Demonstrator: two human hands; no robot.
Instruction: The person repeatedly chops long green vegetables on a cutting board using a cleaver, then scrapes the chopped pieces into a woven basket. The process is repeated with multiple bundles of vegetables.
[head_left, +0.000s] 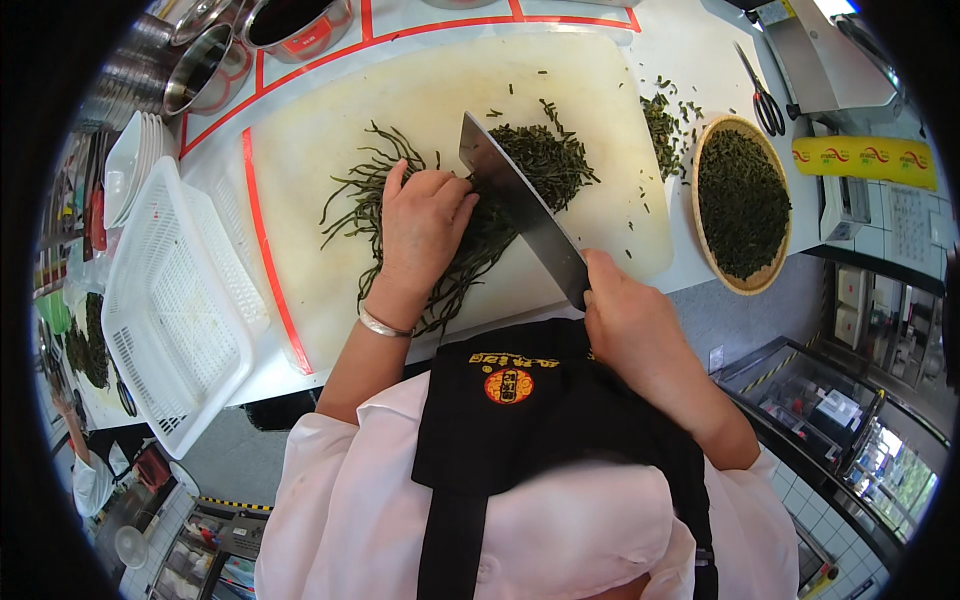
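My right hand (626, 315) grips the handle end of a cleaver (521, 206), whose broad blade slants up and left across the cutting board (322, 300). My left hand (427, 217) presses on a bunch of long, thin dark green vegetable strands (469, 270), with its fingertips close to the blade. Loose strand ends fan out to the left of that hand. On the blade's other side lies a pile of short chopped green pieces (551, 165). More chopped pieces (660, 131) are scattered at the board's right edge. The blade's lower edge is partly hidden.
A round woven basket (699, 202) of chopped greens stands at right, with scissors (766, 105) behind it. At left are a white perforated plastic basket (232, 360), stacked white dishes (135, 161) and metal pots (202, 71). A co-worker's arm (75, 431) shows at far left.
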